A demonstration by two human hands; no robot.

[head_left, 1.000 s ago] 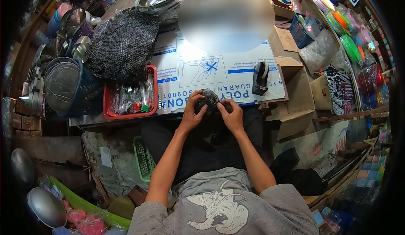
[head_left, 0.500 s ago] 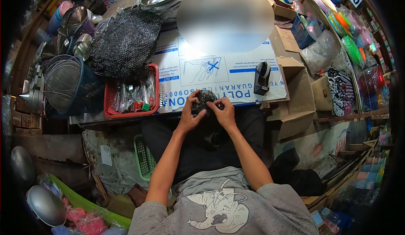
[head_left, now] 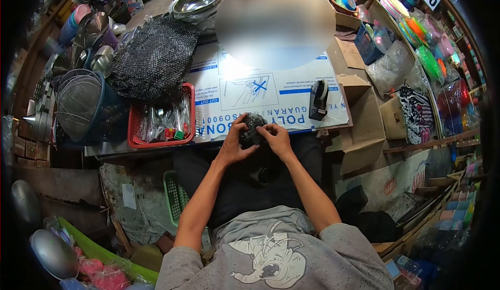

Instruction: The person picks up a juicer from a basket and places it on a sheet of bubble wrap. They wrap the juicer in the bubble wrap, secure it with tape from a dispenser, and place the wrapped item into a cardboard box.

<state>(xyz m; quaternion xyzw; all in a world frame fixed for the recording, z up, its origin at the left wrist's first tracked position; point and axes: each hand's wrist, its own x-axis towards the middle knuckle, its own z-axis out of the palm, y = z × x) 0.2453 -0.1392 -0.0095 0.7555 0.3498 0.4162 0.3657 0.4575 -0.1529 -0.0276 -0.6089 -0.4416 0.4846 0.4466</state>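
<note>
A small dark, shiny bundle (head_left: 253, 125), seemingly wrapped in black plastic, is held between both hands just off the table's front edge. My left hand (head_left: 237, 143) curls around its left side, with the fingers on top and the thumb below. At its right side, my right hand (head_left: 275, 138) pinches the bundle with thumb and fingertips. What is inside the wrapping cannot be made out. Beyond the hands and to the right, a black tape dispenser (head_left: 319, 100) stands on the white printed board (head_left: 291, 93) covering the table.
Left of the board is a red basket (head_left: 134, 128) of plastic-wrapped items, with a black bubble wrap sheet (head_left: 151, 53) behind it. Metal bowls (head_left: 198, 1) stand at the back. An open cardboard box (head_left: 364, 118) adjoins the table's right side. A blurred patch covers the back middle.
My right fingers have shifted slightly on the bundle, and it looks turned a little more upright. The whole view has moved slightly. Both hands keep their hold.
</note>
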